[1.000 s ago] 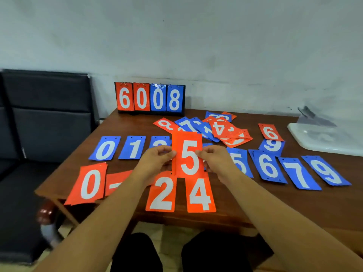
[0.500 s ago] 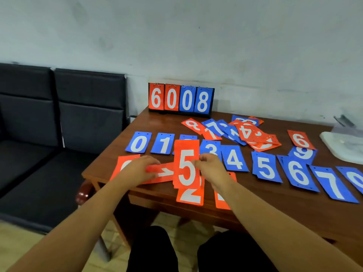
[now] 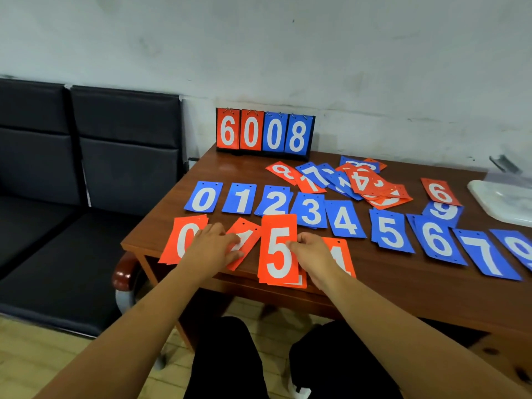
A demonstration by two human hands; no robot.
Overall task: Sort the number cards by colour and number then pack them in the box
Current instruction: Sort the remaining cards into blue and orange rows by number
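The right hand (image 3: 313, 254) pinches the edge of an orange plastic number card marked 5 (image 3: 277, 249) at the front of the brown wooden desk (image 3: 403, 283). The 5 hides most of a second orange card (image 3: 300, 281), and the hand covers half an orange 4 card (image 3: 344, 256). The left hand (image 3: 213, 246) lies flat-fingered across an orange 1 card (image 3: 249, 233). Eight blue cards (image 3: 311, 210) read 0 to 7, and a ninth is cut off. The contents of the white plastic container (image 3: 501, 203) are unclear.
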